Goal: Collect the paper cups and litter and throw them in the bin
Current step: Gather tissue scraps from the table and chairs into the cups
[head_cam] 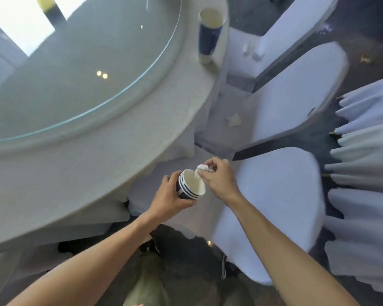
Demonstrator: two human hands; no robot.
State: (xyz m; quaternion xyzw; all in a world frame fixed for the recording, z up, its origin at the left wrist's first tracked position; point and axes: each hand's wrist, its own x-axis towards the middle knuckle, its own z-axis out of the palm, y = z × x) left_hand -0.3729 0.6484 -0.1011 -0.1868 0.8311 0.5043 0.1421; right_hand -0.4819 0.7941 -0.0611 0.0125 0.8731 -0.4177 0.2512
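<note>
My left hand point(167, 196) grips a navy paper cup with white stripes point(191, 186), held tilted above a chair seat. Pinched in the fingers of my right hand point(218, 178) is a crumpled white tissue point(201, 169), right at the cup's rim and partly inside its mouth. A second navy paper cup point(209, 35) stands upright on the far edge of the round table. Another crumpled tissue point(233, 120) lies on the seat of the middle chair, and small white scraps point(251, 50) lie on the far chair's seat. No bin is in view.
A round table with a white cloth point(102, 168) and a glass turntable point(80, 69) fills the left. Three white-covered chairs point(281, 195) stand close along its right side. Ruffled white fabric point(363, 173) hangs at the right edge. The floor is dark carpet.
</note>
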